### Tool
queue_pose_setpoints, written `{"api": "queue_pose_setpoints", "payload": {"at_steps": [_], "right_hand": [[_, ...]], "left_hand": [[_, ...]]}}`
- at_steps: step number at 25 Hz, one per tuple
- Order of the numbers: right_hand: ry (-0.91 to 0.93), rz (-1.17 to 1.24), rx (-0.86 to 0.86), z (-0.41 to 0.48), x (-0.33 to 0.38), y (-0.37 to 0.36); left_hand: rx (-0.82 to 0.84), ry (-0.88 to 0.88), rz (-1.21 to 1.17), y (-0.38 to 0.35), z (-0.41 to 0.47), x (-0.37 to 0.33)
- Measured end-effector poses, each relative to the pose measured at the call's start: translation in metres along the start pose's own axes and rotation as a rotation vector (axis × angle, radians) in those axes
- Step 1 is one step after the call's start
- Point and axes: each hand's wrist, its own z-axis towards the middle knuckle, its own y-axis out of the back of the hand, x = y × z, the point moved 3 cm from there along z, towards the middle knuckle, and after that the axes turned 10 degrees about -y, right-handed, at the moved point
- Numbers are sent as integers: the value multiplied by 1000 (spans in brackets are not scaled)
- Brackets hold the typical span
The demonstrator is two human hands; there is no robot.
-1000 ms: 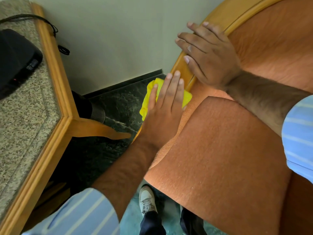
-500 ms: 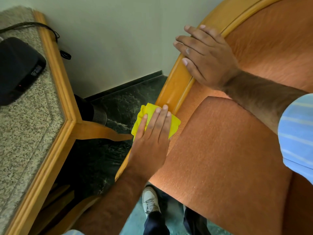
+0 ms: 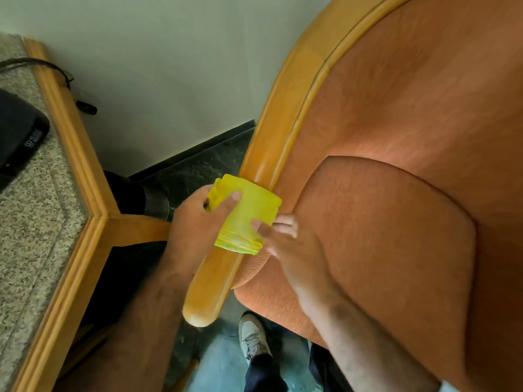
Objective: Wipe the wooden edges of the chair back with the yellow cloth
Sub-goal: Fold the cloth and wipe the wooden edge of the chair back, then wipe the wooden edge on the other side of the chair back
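Observation:
The folded yellow cloth [image 3: 245, 216] lies wrapped over the wooden edge [image 3: 278, 131] of the chair back, low down near the rounded end of the rail [image 3: 202, 304]. My left hand [image 3: 195, 224] grips the cloth's left side, thumb on top. My right hand [image 3: 285, 244] holds the cloth's right edge with thumb and fingertips, resting against the orange upholstery [image 3: 396, 222]. Both hands are slightly blurred.
A granite-topped table with a wooden border [image 3: 70, 154] stands close on the left, carrying a black device [image 3: 19, 137] and a cable [image 3: 82, 107]. The wall and dark skirting lie behind. My shoe [image 3: 252, 335] is on the floor below the chair.
My left hand slid the cloth down the wooden edge toward its lower end. My right hand left the upper rail and came down to take the cloth's right side.

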Motion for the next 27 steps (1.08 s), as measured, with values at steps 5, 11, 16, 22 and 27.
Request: {"api": "queue_pose_setpoints", "payload": {"at_steps": [5,11,16,22,27], "right_hand": [[-162,501,118,2,16,11],[77,588,132,-35,47,141],[295,564,-349,-96,28,298],[383,500,-822,-167,-45,426],[299,426,-1032,-190,-112,496]], "left_hand": [[-74,-96,-217,8,-4,-42],[200,-314,-523,-86,-29,-137],[642,-413,-338,-220,-78,-208],[792,-685,8,-357,-158,-254],[871,-925,240,-444,-212,-240]]}}
